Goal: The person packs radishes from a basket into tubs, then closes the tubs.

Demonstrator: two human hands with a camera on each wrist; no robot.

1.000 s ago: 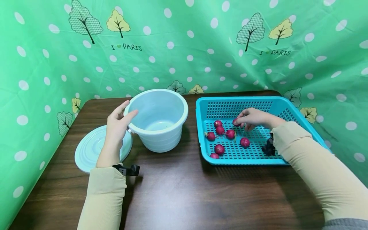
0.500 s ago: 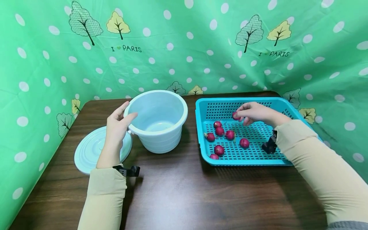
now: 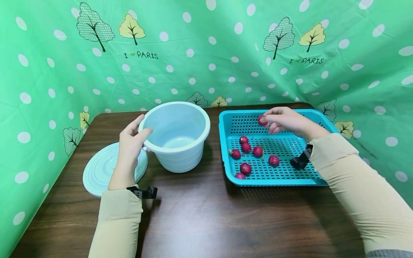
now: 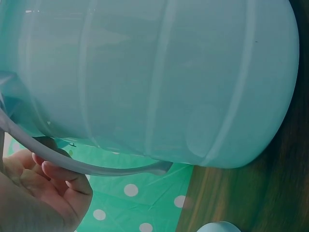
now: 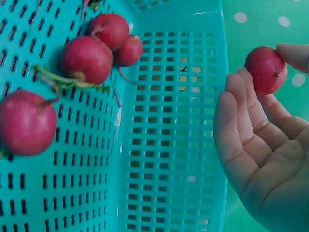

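My left hand [image 3: 129, 143] grips the left rim of a pale blue plastic bucket [image 3: 180, 161], thumb over the inner side and fingers outside. In the left wrist view, the fingers curl behind the grey bucket handle [image 4: 96, 169], close to the bucket wall. Between thumb and fingertips, my right hand [image 3: 287, 120] pinches a red radish [image 3: 262, 120] above the back part of a turquoise basket [image 3: 277, 182]. The right wrist view shows this radish [image 5: 264, 70] raised beyond the basket's rim. Several other radishes [image 3: 245, 168] lie on the basket floor, mostly toward its left side.
A round pale blue lid [image 3: 100, 172] lies on the dark wooden table [image 3: 200, 215], left of the bucket and partly behind my left forearm. A green dotted cloth [image 3: 206, 53] hangs behind the table and along both sides.
My right hand has lifted the radish from near the basket floor up to the height of its back wall. The left hand stays on the bucket rim.
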